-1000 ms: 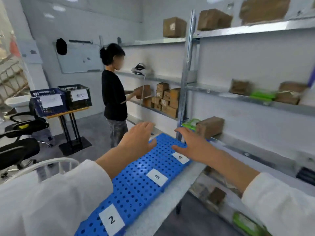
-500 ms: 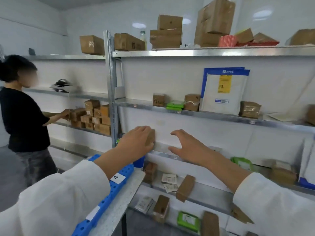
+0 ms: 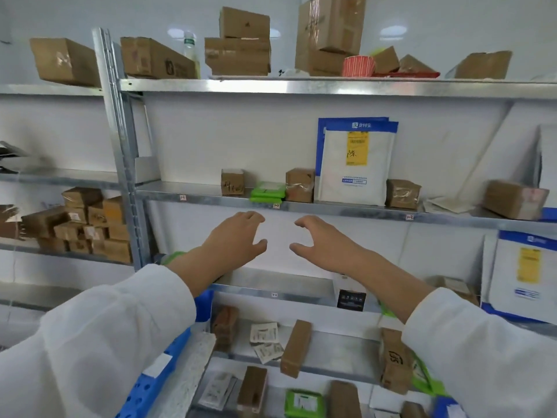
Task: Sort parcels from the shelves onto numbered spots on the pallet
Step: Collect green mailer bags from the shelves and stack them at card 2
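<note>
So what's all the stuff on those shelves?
Cardboard boxes: many, brown, on every shelf level.
Stacked small boxes: a pile, brown, left bay.
Padded envelopes: two overlapping, white and blue with a yellow label, middle shelf.
Another envelope: one, white and blue, far right, lower.
Green packets: several, middle shelf and lower shelves.
Bottle: one, clear, top shelf.
Striped tub: one, red and white, top shelf.
Pallet: one, blue, bottom left.
Left hand: open, empty.
Right hand: open, empty.
</note>
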